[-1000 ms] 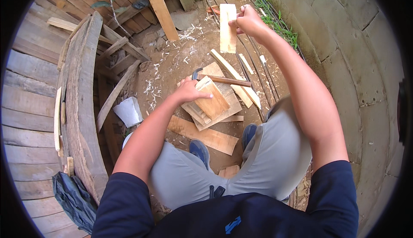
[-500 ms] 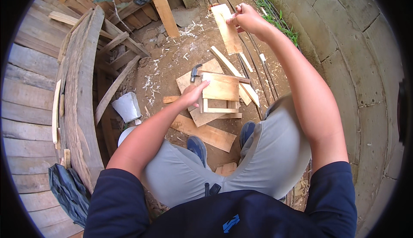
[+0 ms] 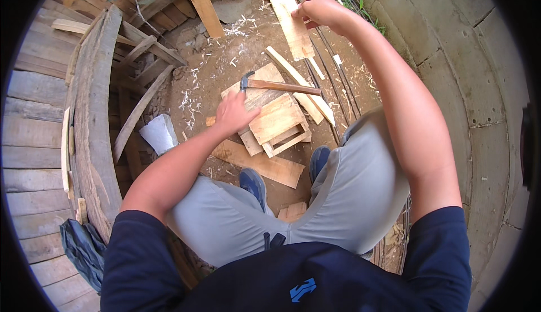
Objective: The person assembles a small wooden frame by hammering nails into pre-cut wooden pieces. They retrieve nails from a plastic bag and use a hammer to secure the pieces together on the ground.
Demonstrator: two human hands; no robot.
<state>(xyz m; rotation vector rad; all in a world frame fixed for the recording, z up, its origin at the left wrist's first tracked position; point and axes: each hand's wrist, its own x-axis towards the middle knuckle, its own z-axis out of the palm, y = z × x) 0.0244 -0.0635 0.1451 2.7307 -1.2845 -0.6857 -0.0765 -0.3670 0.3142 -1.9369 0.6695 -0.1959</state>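
My right hand [image 3: 324, 12], reaching out ahead, grips the right edge of a flat pale wooden board [image 3: 291, 27] that it holds up over the ground. My left hand [image 3: 234, 112] is by the left side of a small wooden box frame [image 3: 277, 119], its thumb apart and resting at the box's edge. Its fingers stretch toward the head of a claw hammer [image 3: 284, 86]; whether they touch it I cannot tell. The hammer lies across the far side of the box, its brown handle pointing right. Beneath is a square wooden board [image 3: 265, 76].
Pale wooden strips [image 3: 298, 83] lie beyond the box, a wide plank [image 3: 265, 162] before my shoes. A whitish stone block [image 3: 159, 134] sits at left, beside a rough timber bench [image 3: 93, 126]. Dark rods [image 3: 338, 81] run along a block wall [image 3: 479, 86] at right. Wood shavings litter the dirt.
My left hand has let go of the box and moved toward the hammer head. The box has turned and sits lower. My right hand still holds the board, barely shifted.
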